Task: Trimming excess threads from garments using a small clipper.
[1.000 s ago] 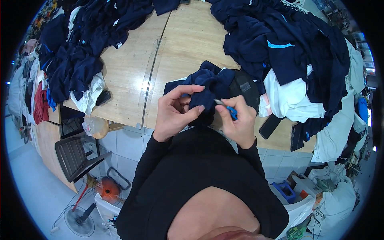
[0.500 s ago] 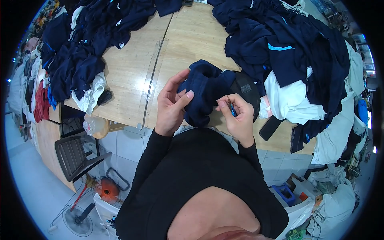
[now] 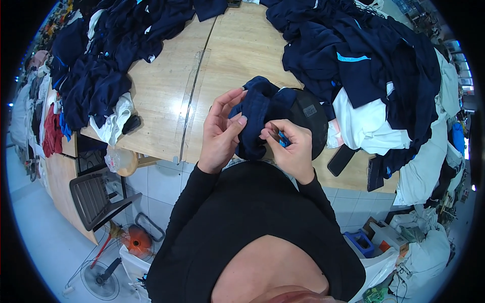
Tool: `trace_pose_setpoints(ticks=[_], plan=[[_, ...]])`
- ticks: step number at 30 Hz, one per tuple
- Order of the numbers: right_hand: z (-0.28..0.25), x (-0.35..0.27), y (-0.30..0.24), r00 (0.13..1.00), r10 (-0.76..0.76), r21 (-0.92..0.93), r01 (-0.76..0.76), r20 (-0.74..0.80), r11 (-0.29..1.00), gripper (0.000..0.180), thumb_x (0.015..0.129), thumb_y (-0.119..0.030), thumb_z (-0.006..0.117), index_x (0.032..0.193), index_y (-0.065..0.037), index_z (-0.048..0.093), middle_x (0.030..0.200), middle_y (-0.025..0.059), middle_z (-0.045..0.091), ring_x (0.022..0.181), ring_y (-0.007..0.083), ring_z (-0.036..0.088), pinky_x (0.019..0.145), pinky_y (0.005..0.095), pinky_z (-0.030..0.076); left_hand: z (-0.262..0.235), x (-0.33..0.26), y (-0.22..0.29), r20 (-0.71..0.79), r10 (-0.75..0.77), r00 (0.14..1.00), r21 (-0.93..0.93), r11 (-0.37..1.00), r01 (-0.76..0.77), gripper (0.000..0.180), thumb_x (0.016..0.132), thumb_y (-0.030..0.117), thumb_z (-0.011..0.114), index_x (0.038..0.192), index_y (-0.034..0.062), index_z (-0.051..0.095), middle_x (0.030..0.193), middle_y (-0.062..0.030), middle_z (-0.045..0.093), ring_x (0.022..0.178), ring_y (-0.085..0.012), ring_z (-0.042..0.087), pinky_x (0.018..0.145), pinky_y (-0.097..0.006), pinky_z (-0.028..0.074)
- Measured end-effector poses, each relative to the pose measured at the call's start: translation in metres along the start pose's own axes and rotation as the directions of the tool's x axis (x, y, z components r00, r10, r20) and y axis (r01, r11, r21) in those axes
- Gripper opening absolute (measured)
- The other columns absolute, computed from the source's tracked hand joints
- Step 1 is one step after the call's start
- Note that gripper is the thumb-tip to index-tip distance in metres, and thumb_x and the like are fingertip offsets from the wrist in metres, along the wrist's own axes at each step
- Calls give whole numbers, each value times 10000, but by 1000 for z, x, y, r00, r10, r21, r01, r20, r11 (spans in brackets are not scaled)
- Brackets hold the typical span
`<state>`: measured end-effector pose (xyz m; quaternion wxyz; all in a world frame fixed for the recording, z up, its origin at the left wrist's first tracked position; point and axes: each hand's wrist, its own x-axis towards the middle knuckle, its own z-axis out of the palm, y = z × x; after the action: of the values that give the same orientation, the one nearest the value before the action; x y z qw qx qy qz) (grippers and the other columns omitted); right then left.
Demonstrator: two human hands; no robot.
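Note:
A bunched navy blue garment (image 3: 256, 108) is held up in front of my chest. My left hand (image 3: 222, 134) grips its left side, thumb in front and fingers behind. My right hand (image 3: 293, 146) closes around small thread snips (image 3: 284, 140) with a blue part, mostly hidden by the fingers. Its thumb and fingertips are at the right edge of the navy cloth. Behind that hand, a round black thing (image 3: 314, 126) with a grey patch lies on the table, partly under the garment.
Piles of navy garments lie on the wooden table (image 3: 166, 96) at the left (image 3: 101, 70) and right (image 3: 404, 76). White cloth (image 3: 364, 126) and a black phone (image 3: 342, 160) are at the right. A chair (image 3: 91, 199) and an orange fan (image 3: 136, 242) stand lower left.
My right hand has moved left with the snips, closer to my left hand. The navy cloth has shifted and folded a little between them.

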<state>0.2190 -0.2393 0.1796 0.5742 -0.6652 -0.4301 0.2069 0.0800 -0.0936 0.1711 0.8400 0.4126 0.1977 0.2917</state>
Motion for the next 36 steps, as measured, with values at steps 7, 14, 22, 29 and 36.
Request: trace_pose_setpoints(ticks=[7, 14, 22, 29, 36], plan=[[-13, 3, 2, 994, 103, 130, -106, 27, 986, 90, 1043, -50, 711, 986, 17, 689, 782, 33, 683, 708, 79, 626, 665, 247, 462, -1, -1, 6, 4, -17, 1000, 0, 1000, 17, 649, 1032, -77, 665, 1626, 72, 450, 1622, -167, 511, 1198, -94, 666, 907, -227, 557], [-6, 2, 5, 983, 75, 372, -133, 166, 919, 90, 1099, -66, 599, 1037, -1, 603, 1034, 75, 653, 711, 66, 563, 704, 232, 453, 0, 9, -13, 117, 419, 901, 713, 596, -369, 341, 910, -28, 850, 1232, 36, 759, 1376, -154, 672, 1143, -176, 728, 831, -270, 585], [-7, 6, 7, 986, 151, 362, -165, 66, 918, 64, 1087, -49, 611, 1045, -6, 634, 1055, 66, 688, 753, 52, 571, 683, 237, 448, 11, -4, -2, 230, 325, 917, 814, 453, -365, 405, 767, 93, 966, 1117, 18, 776, 1034, -118, 748, 915, -243, 755, 777, -354, 598], [-2, 9, 3, 998, -8, 35, 6, 64, 999, 49, 977, 30, 685, 975, 15, 639, 941, 92, 663, 769, 159, 613, 710, 287, 483, 0, 12, -21, 364, 406, 838, 890, 115, -442, 326, 765, 173, 925, 1015, 48, 756, 958, -99, 750, 894, -303, 714, 837, -398, 562], [-7, 10, -1, 995, 41, -35, -38, 91, 999, 54, 970, 35, 683, 980, 32, 631, 936, 118, 651, 797, 197, 637, 736, 307, 511, -3, 9, -35, 280, 410, 868, 886, 237, -398, 340, 785, 180, 904, 1059, 9, 799, 1026, -147, 808, 928, -334, 767, 844, -407, 592]])
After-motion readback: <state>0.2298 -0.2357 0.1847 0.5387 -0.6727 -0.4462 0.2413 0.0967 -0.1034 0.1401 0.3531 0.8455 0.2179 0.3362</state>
